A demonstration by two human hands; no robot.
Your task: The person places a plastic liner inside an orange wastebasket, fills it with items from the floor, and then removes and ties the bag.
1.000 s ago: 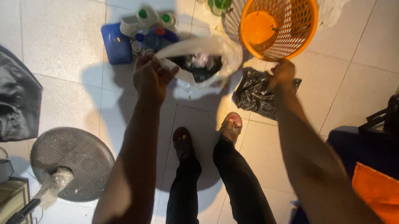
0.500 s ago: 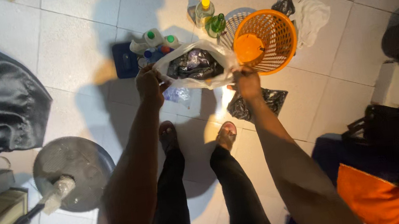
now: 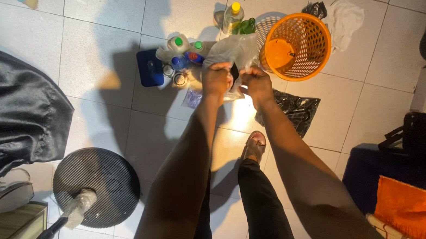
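My left hand (image 3: 217,78): pinching the clear plastic bag (image 3: 234,53) at its mouth.
Bag: at twelve o'clock from both my fists, bunched between them.
My right hand (image 3: 255,81): gripping the bag's other edge; orange basket (image 3: 316,29) at two o'clock.

Left hand (image 3: 217,77) and right hand (image 3: 256,82) pinch a clear plastic bag (image 3: 234,53) shut beside an orange basket (image 3: 297,45).

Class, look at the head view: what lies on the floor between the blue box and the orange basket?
Bottles stand there, and the clear bag, gripped by the left hand and right hand.
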